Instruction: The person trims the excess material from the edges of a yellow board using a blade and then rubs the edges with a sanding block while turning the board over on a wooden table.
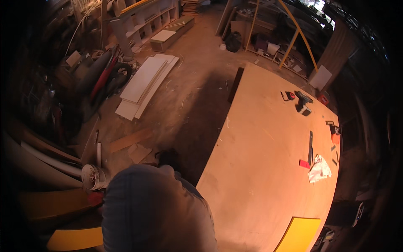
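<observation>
Neither of my hands shows. A large grey cloth-covered shape [155, 206], clothing on a bent limb or body part, fills the lower middle and hides what lies behind it. To its right stands a broad wooden work table [247, 155]. On the table's far part lie a cordless drill [303, 103] and a red and black tape measure [289, 95]. Nearer, a try square [310, 151] with a red handle lies beside a crumpled white sheet [320, 169]. A yellow panel [298, 235] rests at the table's near end.
White boards [147, 86] are stacked on the floor left of the table. A white bucket [93, 176] stands near long curved pieces at left. A red motorbike [103, 77] is farther off. Yellow poles [296, 38] and a shelf unit [147, 25] stand at the back.
</observation>
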`<state>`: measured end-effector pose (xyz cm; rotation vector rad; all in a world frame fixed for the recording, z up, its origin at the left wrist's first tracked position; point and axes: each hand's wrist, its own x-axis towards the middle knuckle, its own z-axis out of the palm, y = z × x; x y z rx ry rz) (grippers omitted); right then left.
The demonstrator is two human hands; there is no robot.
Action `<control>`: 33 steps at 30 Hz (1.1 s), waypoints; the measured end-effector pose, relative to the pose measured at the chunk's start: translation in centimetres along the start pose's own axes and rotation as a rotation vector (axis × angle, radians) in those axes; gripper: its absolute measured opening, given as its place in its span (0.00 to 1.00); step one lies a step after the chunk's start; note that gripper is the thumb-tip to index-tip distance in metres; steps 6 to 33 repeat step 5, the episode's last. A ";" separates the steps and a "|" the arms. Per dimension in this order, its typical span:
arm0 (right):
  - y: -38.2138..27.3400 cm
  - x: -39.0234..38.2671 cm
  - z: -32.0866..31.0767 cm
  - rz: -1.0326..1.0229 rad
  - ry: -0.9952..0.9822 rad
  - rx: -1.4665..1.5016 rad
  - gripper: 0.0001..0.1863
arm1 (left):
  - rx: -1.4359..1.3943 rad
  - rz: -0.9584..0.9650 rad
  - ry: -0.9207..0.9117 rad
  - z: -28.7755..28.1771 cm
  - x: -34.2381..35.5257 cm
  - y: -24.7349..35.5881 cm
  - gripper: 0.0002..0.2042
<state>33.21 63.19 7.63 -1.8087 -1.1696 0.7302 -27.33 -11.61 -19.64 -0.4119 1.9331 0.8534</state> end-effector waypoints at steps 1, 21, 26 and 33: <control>-0.3 -1.4 0.1 0.023 -0.064 -0.032 0.22 | -0.032 -0.012 -0.026 0.7 0.2 -0.4 0.39; 2.0 -10.2 7.2 0.260 -0.588 0.005 0.25 | -0.099 -0.023 -0.120 0.5 3.0 0.6 0.40; 2.0 -10.2 7.2 0.260 -0.588 0.005 0.25 | -0.099 -0.023 -0.120 0.5 3.0 0.6 0.40; 2.0 -10.2 7.2 0.260 -0.588 0.005 0.25 | -0.099 -0.023 -0.120 0.5 3.0 0.6 0.40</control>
